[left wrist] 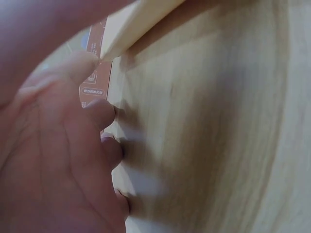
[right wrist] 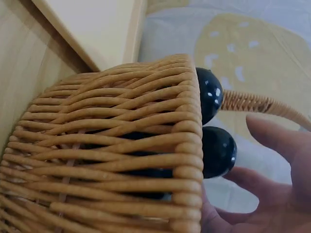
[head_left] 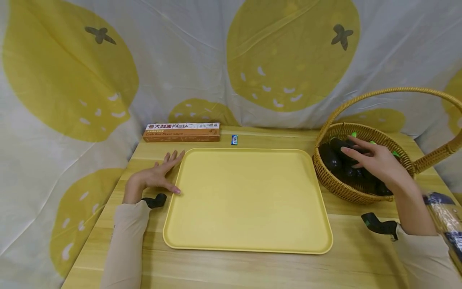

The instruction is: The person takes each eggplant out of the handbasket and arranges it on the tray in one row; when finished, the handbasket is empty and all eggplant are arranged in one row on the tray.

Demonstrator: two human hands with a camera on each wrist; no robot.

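Note:
A yellow rectangular tray (head_left: 249, 200) lies on the wooden table. At its left side is my left hand (head_left: 155, 174), fingers spread, the thumb tip on the rim and the forefinger by the upper left corner. In the left wrist view its fingertips come down close to the tabletop beside the tray edge (left wrist: 141, 22). A wicker basket (head_left: 335, 186) at the right holds several dark, glossy eggplants (head_left: 329, 156) with green stems. My right hand (head_left: 382, 162) reaches over the basket. In the right wrist view, its thumb stands apart from the nearer eggplant (right wrist: 218, 151), with fingers beside it.
Behind the tray are a brown and white pasta box (head_left: 182, 133) and a small blue-green packet (head_left: 234, 139). The basket's tall handle (head_left: 390, 89) arches behind my right hand. A clear-wrapped package (head_left: 445, 218) lies at the right edge. A lemon-print cloth (head_left: 202, 52) hangs behind the table.

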